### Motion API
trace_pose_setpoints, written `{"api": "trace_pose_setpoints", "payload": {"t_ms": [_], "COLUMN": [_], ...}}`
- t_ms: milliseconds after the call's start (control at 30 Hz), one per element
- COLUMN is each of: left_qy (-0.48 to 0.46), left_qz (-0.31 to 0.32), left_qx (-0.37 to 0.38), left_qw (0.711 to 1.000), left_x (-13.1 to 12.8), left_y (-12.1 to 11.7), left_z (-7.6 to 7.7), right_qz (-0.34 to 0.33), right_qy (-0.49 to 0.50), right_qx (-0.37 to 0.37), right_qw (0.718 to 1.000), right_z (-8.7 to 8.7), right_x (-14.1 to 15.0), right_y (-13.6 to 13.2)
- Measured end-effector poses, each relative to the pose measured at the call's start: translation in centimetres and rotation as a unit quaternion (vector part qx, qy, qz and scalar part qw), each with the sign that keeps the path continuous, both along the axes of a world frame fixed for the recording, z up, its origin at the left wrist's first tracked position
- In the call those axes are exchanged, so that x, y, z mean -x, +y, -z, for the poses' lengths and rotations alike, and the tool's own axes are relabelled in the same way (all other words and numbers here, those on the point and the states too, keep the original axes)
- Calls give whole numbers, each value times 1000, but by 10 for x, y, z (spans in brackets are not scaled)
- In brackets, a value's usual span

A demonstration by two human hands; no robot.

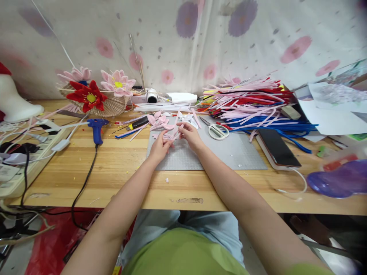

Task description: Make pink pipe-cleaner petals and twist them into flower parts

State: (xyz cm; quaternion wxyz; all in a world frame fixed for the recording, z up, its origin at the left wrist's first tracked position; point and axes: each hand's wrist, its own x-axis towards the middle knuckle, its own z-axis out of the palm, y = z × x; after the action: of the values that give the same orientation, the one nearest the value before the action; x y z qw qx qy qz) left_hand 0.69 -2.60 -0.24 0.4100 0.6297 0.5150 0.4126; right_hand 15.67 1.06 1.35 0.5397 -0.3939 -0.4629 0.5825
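While a slim, fuzzy, pale-pink chenille strip (176,122) slants up between the fingers (185,130), left hand (159,147) and right hand (190,136) pinch it, both forearms reaching forward

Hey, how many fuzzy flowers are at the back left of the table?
3: a red flower in front, a pink flower to its right, and a partly covered pink flower behind it. Others may be hidden.

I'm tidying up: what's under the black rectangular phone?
A flat white slab juts out left of the phone; most of the slab's top, and anything sandwiched between, is covered.
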Motion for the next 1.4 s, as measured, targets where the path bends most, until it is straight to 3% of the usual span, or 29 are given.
{"api": "trace_pose_setpoints", "payload": {"t_ms": [333,433,633,767,900,1033,1200,1300,1400], "left_qy": [-176,-183,-208,-195,-194,-159,-122,-64,-73], "left_qz": [16,1,-22,-35,-7,-21,12,-16,-54], "left_qx": [109,127,107,120,120,97,50,6,18], "left_qw": [978,975,972,973,974,982,991,998,996], "left_x": [-4,-3,-2,-5,-6,-4,-2,0,-1], "left_y": [-6,-5,-2,-4,-6,-4,-1,1,2], "left_z": [-20,-21,-16,-18,-20,-19,-17,-14,-10], "right_qz": [-47,-87,-97,-62,-23,2,19,49,84], "right_qy": [16,-22,-90,-103,-94,-111,-177,-199,-183], "right_qx": [27,15,-35,-82,-61,-64,-105,-105,-98], "right_qw": [998,996,991,989,993,992,978,973,975], "right_z": [-1,0,0,2,5,6,9,9,8], "right_x": [-1,8,20,21,21,20,17,17,17], "right_y": [-6,-11,-15,-14,-11,-8,-7,-6,-4]}}
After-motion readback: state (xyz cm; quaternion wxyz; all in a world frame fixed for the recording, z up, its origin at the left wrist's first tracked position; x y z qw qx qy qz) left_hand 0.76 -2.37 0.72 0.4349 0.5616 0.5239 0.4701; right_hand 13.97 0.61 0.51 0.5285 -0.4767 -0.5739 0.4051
